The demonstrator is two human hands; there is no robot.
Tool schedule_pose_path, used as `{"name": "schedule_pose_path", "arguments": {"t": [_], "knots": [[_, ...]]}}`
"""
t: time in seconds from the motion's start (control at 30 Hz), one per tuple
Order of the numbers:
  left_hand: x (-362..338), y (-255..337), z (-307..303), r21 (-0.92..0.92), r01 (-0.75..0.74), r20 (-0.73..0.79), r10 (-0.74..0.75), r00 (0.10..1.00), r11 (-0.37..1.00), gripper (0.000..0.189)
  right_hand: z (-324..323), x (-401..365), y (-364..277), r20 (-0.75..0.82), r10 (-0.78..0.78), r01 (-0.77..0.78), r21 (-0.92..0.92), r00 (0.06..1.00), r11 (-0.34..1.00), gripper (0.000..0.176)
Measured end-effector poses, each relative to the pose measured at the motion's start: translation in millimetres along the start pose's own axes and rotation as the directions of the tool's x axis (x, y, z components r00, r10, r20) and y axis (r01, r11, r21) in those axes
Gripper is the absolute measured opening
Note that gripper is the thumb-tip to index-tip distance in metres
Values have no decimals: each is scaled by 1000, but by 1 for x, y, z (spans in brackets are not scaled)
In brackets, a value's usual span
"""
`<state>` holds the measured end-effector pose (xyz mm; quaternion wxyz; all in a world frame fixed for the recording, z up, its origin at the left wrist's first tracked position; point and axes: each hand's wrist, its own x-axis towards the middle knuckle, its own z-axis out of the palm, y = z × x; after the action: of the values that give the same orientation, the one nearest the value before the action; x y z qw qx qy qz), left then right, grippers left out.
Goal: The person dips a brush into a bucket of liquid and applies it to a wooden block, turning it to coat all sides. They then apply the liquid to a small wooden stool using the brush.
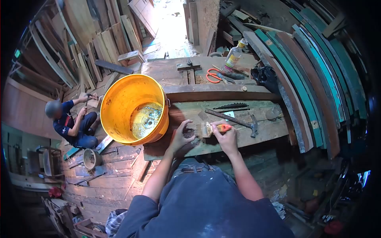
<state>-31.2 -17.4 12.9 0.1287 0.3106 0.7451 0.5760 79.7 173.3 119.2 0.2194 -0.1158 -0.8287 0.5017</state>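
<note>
A paintbrush [204, 129] with pale bristles and a red-orange handle lies in the grip of my right hand [226, 139], bristles toward the left. My left hand [181, 137] is at the bristle end, its fingers curved and spread apart with nothing between them. Just left of it a large yellow bucket [119, 95] rests on the bench [258, 137], some wet, shiny stuff at its bottom. Beyond my right hand lies a hammer [234, 120], its head to the right. A dark toothed saw blade [231, 106] is behind the hammer.
Orange-handled scissors [214, 75] and a bottle [235, 55] stand on the far bench past a raised beam [222, 93]. Long painted boards [301, 87] lean at right. On the left, a person [71, 123] crouches on the floor near a small pail [92, 158].
</note>
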Motion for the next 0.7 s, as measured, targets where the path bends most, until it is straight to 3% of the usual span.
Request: {"name": "schedule_pose_path", "arguments": {"t": [0.03, 0.17, 0.23, 0.3, 0.37, 0.4, 0.43, 0.5, 0.6, 0.7], "knots": [[1, 1, -2, 1, -3, 13, 3, 1000, 1000, 67, -2, -4, 8, -52, 52, -50, 52, 997, 997, 11], [1, 1, 1, -63, -8, 16, 9, 1000, 998, 68, -37, -3, -2, -66, 82, -85, -41, 994, 996, 10], [3, 3, 0, -68, 30, 12, -29, 999, 997, 69, -33, 4, -18, -81, -2, -4, -79, 997, 997, 9], [7, 6, -5, -49, 15, 34, -14, 999, 999, 69, -11, 7, -18, -124, -55, 58, 19, 991, 998, 10], [10, 8, -5, -30, 2, 52, -1, 999, 1000, 68, -3, 6, -2, 2, 8, -8, 10, 1000, 1000, 11], [9, 8, -5, -4, 7, 50, -6, 999, 1000, 68, -6, 4, 7, -55, -27, 25, -49, 998, 998, 12], [10, 6, -6, 23, 10, 46, -11, 999, 1000, 68, -14, 1, 15, -82, 61, -60, 13, 995, 998, 12], [12, 2, -6, 14, -6, 37, 5, 999, 1000, 68, -43, -1, 18, -131, 64, -74, -72, 989, 995, 12], [8, 1, -4, 25, -17, 31, 16, 999, 1000, 68, -65, 5, 10, -108, 33, -58, -244, 994, 968, 8], [13, 5, -5, 5, -5, 34, 5, 999, 1000, 66, -44, 13, -13, -149, -75, 55, -135, 986, 989, 8]]}}
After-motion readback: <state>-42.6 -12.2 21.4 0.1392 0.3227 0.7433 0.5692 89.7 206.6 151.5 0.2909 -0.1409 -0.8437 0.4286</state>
